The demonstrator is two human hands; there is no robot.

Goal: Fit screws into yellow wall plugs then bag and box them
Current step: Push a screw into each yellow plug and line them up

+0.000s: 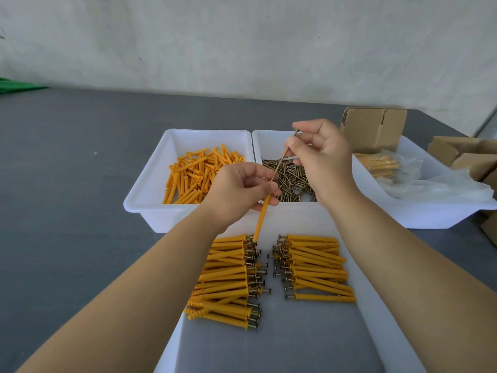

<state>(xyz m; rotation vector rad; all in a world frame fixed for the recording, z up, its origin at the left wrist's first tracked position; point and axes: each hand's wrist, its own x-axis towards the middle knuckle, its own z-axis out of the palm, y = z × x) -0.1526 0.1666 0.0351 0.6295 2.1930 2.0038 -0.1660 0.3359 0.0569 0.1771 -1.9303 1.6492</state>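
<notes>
Plug: your left hand grips a slim yellow plastic wall plug; it hangs over the gap between the bins and the near tray, long axis steep, lower tip toward you, upper end hidden in your curled fingers.
Screw: a thin brassy threaded screw, pinched in your right hand, slants from its flat head at upper right down-left to its tip at your left fingers; whether it has entered the plug you cannot tell.
Hands: both are closed narrowly, left round the plug, right thumb and fingertips on the screw's upper shank.
Bins: three smooth white plastic bins sit side by side on the grey table; the plug bin holds loose yellow plugs, the screw bin a tangle of dark screws, the right bin clear bags with yellow plugs inside.
Tray: the near tray carries two rows of finished plugs, screw heads facing the middle.
Boxes: brown cardboard boxes stand at the far right.
</notes>
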